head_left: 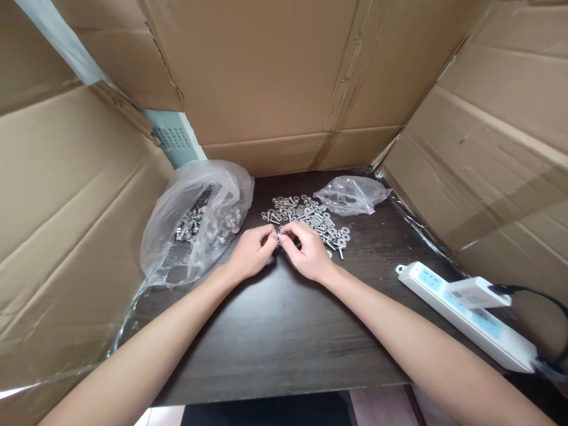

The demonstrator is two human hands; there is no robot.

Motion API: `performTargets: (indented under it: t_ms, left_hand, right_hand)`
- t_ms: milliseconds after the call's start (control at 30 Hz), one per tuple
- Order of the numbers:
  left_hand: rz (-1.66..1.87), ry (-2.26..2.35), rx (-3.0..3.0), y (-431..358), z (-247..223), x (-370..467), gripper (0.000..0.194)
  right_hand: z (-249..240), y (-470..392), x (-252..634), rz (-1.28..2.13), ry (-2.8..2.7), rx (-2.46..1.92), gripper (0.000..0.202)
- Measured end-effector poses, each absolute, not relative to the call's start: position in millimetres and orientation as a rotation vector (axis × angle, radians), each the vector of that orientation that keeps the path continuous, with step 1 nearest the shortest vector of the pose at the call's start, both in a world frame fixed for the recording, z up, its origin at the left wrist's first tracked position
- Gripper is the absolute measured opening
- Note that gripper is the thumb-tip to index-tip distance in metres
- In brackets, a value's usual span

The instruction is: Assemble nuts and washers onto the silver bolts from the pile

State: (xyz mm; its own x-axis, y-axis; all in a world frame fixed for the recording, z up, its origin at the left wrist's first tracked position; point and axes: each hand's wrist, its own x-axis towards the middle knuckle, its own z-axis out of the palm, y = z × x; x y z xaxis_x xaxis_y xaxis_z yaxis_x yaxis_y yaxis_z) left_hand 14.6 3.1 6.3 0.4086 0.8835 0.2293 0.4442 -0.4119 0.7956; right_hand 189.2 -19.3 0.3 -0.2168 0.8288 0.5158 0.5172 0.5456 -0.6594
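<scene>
My left hand (255, 251) and my right hand (307, 249) meet fingertip to fingertip above the dark table (275, 337). Both are closed in a pinch around something small and metallic between them, too small to make out. Just behind the hands lies a loose pile of bolts, washers and nuts (316, 220), partly hidden by my right hand. To the left of my left hand, a large clear plastic bag (155, 236) lies open with many metal fasteners (190, 223) inside.
A crumpled clear bag (352, 194) lies behind the pile at the right. On the right side sits a white power strip (470, 316) with a white plug-in adapter (478, 293) and black cable. Cardboard walls (275, 71) enclose the back and both sides.
</scene>
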Motion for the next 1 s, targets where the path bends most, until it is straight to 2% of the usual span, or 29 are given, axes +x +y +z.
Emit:
performTargets:
  t_ms: [67, 167, 500, 733, 1000]
  left_hand:
    - [0.868, 1.135, 2.021, 3.1, 6.1, 14.8, 0.033]
    - [0.855, 1.141, 2.049, 3.7, 5.0, 14.5, 0.032]
    - [0.886, 1.106, 2.078, 2.3, 5.8, 14.5, 0.033]
    - [0.883, 1.119, 2.083, 2.7, 4.4, 13.8, 0.033]
    - [0.882, 1.058, 2.127, 1.2, 4.7, 12.8, 0.032]
  right_hand:
    - [0.4, -19.5, 189.1, 0.438, -1.873, -1.097, 0.004]
    - [0.0, -19.6, 189.0, 0.43, -1.878, -1.095, 0.004]
    - [-1.1, -17.7, 189.7, 0.425, -1.92, -1.112, 0.019]
    - [-0.7, -18.2, 190.0, 0.448, -1.902, -1.071, 0.007]
    - [-0.9, -18.0, 190.7, 0.455, -1.944, -1.112, 0.026]
